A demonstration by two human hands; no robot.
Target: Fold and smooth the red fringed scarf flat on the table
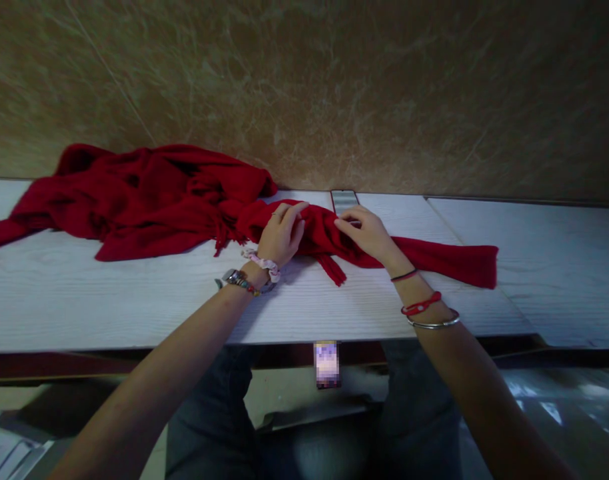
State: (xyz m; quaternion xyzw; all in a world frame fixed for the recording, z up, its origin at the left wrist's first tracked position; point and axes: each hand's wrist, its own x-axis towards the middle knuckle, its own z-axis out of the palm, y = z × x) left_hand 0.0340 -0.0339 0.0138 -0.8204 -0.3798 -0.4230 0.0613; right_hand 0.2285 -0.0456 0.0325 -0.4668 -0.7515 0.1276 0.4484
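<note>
A red fringed knit garment (154,193) lies crumpled along the white tabletop, with a narrow sleeve-like end (449,260) stretched out to the right. My left hand (280,233) rests on its bunched middle part, fingers bent and closed over the cloth. A short way to the right, my right hand (367,232) has thumb and fingers drawn together at the same bunch; the fingertips partly hide the fabric they pinch. Between and below the two hands a tasselled strip (333,270) sticks out toward me. More fringe hangs left of my left wrist.
A phone (344,199) lies by the wall behind my right hand. The brown marbled wall (304,93) borders the far side of the white table (134,300). Below the front edge are a small blurred-out card-like item (327,364), my legs, and papers (9,453) at lower left.
</note>
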